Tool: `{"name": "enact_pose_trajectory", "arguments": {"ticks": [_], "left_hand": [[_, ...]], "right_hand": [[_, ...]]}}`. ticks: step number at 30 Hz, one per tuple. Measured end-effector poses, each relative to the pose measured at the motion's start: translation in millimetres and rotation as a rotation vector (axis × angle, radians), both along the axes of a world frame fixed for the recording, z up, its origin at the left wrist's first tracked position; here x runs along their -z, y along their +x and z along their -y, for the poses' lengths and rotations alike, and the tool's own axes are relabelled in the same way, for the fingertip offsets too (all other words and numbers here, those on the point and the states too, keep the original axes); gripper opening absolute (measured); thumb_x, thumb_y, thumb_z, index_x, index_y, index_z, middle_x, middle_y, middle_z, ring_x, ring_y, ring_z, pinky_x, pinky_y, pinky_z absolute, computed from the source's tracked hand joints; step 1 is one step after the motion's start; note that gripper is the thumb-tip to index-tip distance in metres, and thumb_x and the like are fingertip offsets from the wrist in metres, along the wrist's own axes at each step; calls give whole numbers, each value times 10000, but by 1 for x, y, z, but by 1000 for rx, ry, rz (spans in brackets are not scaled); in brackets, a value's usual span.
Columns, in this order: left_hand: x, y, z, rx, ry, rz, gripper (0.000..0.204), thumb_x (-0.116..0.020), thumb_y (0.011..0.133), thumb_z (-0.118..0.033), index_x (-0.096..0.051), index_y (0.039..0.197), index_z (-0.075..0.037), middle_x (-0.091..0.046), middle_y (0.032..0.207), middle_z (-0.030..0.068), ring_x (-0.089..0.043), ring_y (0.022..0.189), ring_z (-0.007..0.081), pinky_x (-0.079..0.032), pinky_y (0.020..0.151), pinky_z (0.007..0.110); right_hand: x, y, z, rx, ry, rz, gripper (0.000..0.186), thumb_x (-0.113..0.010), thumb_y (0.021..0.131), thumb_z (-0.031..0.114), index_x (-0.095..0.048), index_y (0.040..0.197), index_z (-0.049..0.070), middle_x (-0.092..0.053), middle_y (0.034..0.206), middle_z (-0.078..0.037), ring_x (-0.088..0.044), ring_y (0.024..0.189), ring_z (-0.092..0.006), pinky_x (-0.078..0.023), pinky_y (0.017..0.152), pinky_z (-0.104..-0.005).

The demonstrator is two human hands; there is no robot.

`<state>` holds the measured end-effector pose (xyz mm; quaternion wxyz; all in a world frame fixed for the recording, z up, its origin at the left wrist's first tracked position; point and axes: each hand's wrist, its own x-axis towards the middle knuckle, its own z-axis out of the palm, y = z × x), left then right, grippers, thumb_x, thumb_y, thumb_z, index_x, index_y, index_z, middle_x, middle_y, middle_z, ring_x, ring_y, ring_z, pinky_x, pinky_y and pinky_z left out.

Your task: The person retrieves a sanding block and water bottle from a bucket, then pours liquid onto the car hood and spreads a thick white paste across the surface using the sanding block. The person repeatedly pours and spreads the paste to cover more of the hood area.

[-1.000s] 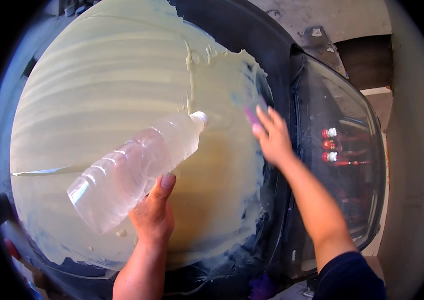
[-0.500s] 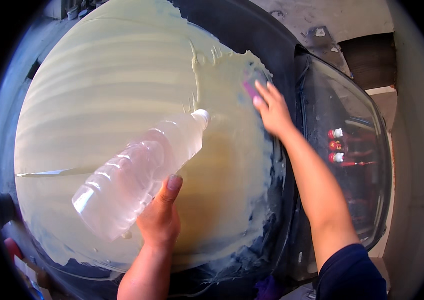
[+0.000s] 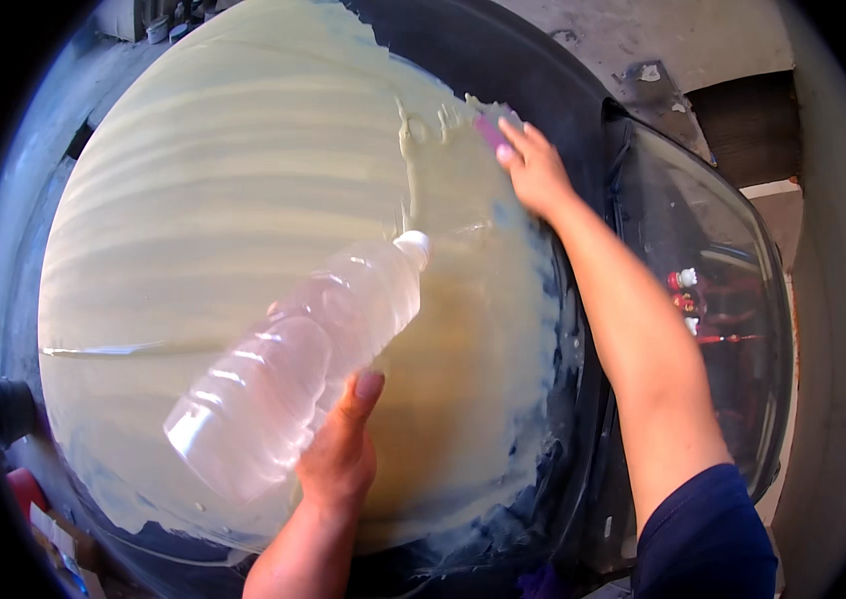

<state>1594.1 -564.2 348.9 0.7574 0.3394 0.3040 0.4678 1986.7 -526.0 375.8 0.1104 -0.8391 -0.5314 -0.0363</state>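
My left hand grips a clear plastic bottle, tilted with its white-capped neck pointing up and right over the panel. Below it lies a large dark car panel coated in wet, pale yellowish paste with streaky bands. My right hand reaches far forward and presses a small purple pad flat onto the paste near the panel's far right edge. The pad is mostly hidden under my fingers.
A car windscreen curves along the right, with red and white objects visible behind the glass. Concrete floor lies beyond it. Dark bare paint shows at the panel's near rim. A red thing sits at the lower left.
My right hand has slid the purple pad farther away across the paste, towards the panel's top edge. The bottle in my left hand has stayed at about the same tilt.
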Motion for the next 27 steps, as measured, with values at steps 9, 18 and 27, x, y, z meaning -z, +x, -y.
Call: {"name": "enact_pose_trajectory", "arguments": {"ticks": [9, 18, 27], "left_hand": [[-6, -3, -2, -83, 23, 6, 731, -756, 857, -204, -335, 1437, -62, -470, 1358, 71, -442, 1262, 249, -327, 1079, 417], [-2, -12, 1, -44, -33, -49, 724, -752, 856, -196, -336, 1434, -62, -463, 1367, 69, -425, 1286, 253, -318, 1093, 432], [-16, -9, 4, 131, -163, -70, 743, -755, 855, -237, -331, 1436, -52, -454, 1381, 72, -407, 1308, 263, -269, 1130, 433]], "right_hand": [[-4, -31, 22, -87, -39, -89, 473, -601, 936, 289, -522, 1401, 256, -372, 1503, -205, -374, 1360, -388, -306, 1131, -424], [11, -30, 21, -162, -10, -92, 455, -588, 948, 266, -528, 1399, 254, -369, 1505, -211, -370, 1373, -374, -290, 1138, -435], [-13, 17, -40, 5, -18, -49, 465, -573, 954, 305, -508, 1412, 261, -365, 1514, -192, -352, 1389, -362, -287, 1139, -424]]}}
